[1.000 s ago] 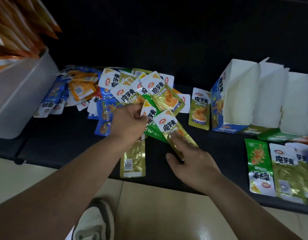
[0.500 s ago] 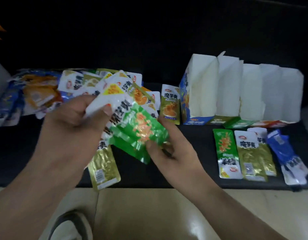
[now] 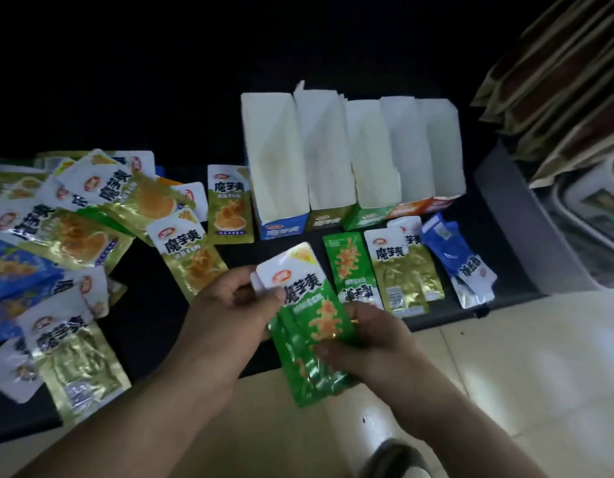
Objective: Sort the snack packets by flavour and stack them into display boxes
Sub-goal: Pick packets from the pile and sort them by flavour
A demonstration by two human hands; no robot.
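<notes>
A small stack of green snack packets is held over the front edge of the black table. My left hand grips the white top of the stack, and my right hand pinches its lower right side. A heap of gold, blue and white packets covers the table's left. Behind the hands stands a row of open white display boxes. In front of them lie a green packet, gold packets and blue packets.
A grey bin holding brown-and-gold bags stands at the right. One gold packet lies beside the leftmost box. Pale floor tiles run below the table edge, with a shoe at the bottom.
Both hands lifted green packets out of the heap, squared them into a stack and brought it right, in front of the boxes. The view swung right, showing the grey bin.
</notes>
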